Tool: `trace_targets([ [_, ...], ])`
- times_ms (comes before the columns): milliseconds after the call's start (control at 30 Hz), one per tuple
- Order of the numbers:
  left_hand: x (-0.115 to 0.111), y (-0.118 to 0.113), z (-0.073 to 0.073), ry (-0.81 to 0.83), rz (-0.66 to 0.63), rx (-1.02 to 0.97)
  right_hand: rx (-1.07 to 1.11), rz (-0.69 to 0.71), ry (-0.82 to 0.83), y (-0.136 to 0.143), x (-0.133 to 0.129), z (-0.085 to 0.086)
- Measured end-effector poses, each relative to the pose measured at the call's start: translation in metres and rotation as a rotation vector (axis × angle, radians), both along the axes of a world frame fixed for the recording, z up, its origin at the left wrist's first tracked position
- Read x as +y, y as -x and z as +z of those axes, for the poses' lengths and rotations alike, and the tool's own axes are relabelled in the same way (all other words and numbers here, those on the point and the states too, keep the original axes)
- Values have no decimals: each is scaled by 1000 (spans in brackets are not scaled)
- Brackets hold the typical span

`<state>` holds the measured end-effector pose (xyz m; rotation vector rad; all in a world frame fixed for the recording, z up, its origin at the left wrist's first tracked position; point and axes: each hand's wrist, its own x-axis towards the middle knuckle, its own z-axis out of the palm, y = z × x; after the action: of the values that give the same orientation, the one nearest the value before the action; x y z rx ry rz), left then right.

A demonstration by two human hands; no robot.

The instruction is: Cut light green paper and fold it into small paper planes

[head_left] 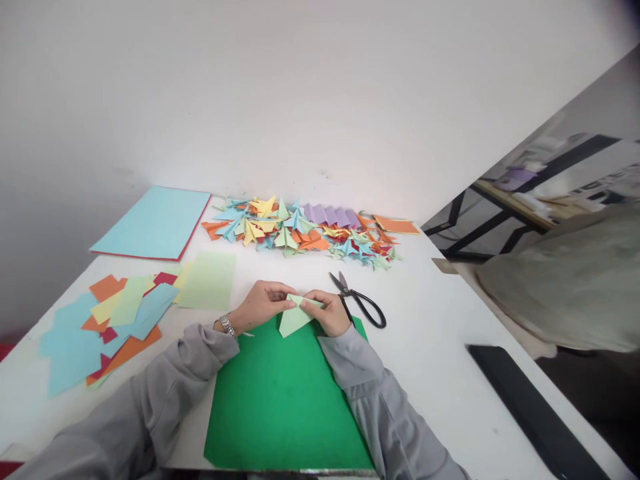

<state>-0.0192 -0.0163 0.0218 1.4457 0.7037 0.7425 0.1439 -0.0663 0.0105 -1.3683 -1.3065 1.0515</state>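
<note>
A small folded piece of light green paper (pixel 294 322) is pinched between both hands over the far edge of a green mat (pixel 287 400). My left hand (pixel 263 303), with a metal watch at its wrist, grips the paper's left side between thumb and fingers. On the paper's right side, my right hand (pixel 327 313) is closed with its thumb pressing near the top. Black-handled scissors (pixel 357 297) lie just right of my right hand, blades partly apart. Parts of the fingers behind the paper are hidden.
Folded paper planes (pixel 285 233) are heaped along the wall, with pleated purple paper (pixel 333 215) among them. Coloured paper pieces (pixel 135 310) spread at left, below blue sheets (pixel 155 223). A long black object (pixel 530 407) lies at right. Beyond the table's right edge is pale fabric (pixel 570 280).
</note>
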Motion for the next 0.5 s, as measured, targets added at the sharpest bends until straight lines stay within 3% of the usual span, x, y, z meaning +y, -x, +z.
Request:
trace_targets([
  [500,2,2,-3,-67,-50,-20,-10,53,6,0,0,2],
])
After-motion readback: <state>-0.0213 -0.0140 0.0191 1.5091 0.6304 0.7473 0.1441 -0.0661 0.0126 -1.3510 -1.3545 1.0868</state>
